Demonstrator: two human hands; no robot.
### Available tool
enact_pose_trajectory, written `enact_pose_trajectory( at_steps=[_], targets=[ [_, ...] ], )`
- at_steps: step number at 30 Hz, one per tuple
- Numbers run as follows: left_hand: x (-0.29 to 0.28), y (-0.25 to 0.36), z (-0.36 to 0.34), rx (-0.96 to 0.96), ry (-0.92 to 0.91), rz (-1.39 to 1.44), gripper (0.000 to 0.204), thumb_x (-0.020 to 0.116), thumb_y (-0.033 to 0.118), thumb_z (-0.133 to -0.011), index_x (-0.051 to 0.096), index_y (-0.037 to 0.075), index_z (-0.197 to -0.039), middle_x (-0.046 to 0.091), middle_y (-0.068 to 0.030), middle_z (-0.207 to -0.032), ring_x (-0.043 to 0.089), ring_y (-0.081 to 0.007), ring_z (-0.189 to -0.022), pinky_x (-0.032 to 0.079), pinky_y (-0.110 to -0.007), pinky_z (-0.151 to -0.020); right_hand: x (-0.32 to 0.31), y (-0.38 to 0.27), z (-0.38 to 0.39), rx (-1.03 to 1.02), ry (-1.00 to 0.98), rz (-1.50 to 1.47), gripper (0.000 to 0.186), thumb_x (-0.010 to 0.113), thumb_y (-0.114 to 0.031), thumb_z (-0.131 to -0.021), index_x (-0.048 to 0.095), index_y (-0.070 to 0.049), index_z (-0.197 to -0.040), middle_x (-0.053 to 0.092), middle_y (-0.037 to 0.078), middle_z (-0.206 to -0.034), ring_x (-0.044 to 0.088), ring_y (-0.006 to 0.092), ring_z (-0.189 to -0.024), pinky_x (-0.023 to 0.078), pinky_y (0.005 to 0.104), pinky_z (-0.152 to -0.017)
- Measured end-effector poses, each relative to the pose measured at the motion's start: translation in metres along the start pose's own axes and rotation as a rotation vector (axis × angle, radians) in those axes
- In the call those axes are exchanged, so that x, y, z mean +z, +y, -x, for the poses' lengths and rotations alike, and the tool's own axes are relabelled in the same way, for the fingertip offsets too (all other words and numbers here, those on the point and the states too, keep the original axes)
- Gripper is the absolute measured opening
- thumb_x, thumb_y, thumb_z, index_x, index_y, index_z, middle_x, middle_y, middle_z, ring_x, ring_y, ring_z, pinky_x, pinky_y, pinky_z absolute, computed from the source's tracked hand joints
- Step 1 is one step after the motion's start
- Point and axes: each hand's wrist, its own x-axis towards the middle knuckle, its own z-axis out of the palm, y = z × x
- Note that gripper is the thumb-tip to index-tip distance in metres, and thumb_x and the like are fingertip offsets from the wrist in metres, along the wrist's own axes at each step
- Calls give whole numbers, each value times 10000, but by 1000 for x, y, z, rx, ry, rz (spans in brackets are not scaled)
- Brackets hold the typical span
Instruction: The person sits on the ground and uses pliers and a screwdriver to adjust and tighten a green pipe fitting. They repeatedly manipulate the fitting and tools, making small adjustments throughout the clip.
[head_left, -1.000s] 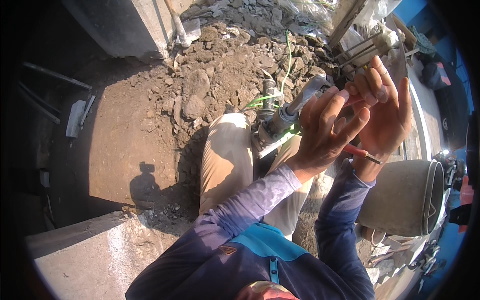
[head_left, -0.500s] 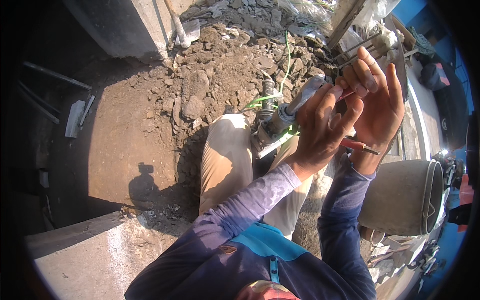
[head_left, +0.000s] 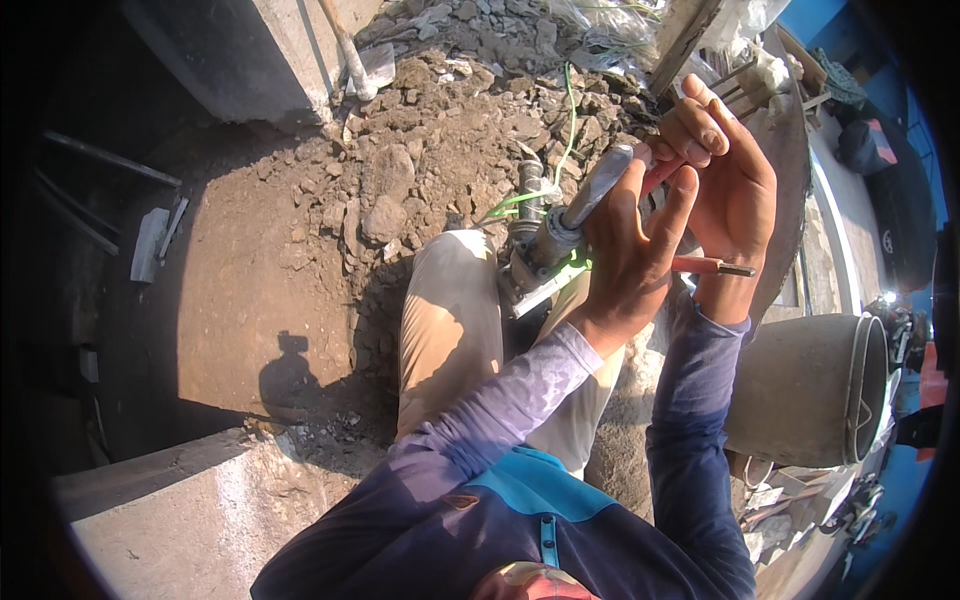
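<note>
I see two bare hands up close together, just right of the knees (head_left: 450,290). The left hand (head_left: 635,235) is bent around a red tool (head_left: 697,264), with its thumb sticking out away from the pointer finger. The tool lies under that hand, and its metal tip pokes out to the right, in front of the right wrist (head_left: 722,302). The right hand (head_left: 735,195) has its fingers curled over toward the left fingers. A bit of red (head_left: 655,178) shows between the hands, but I cannot tell whether the right fingers pinch it.

Between the knees I see a gray machine (head_left: 545,245). Its bar (head_left: 598,185) ends by the left hand; I cannot tell if they touch. Stones (head_left: 385,217) fill the far edge of the ground (head_left: 240,290). A bucket (head_left: 790,390) stands near its right edge.
</note>
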Motion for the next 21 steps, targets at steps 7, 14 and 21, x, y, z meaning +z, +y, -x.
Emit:
enact_pose_trajectory(
  at_steps=[7,14,21],
  targets=[
    [3,-2,-4,-30,27,51,895,705,-18,-993,300,291,-1729,454,-320,-1541,518,-508,-1360,439,-605,-1076,2,3,-6,29,-33,-23,323,530,-159,-1130,597,38,-1377,515,-22,-860,480,116,-812,486,321,-836],
    [4,2,-5,-74,28,22,955,757,53,-956,249,217,-1748,501,-312,-1468,546,-481,-1277,436,-599,-1033,-13,2,-12,58,-40,-55,314,497,-174,-1142,584,43,-1351,523,-7,-897,480,124,-839,496,328,-853],
    [0,5,-6,-130,-20,-58,995,767,80,-951,208,203,-1765,529,-323,-1338,567,-469,-1178,449,-566,-965,-9,11,6,-46,-170,-75,1017,589,-720,-1009,368,63,-1619,513,313,-1485,511,394,-1404,459,473,-1176]
  ],
)
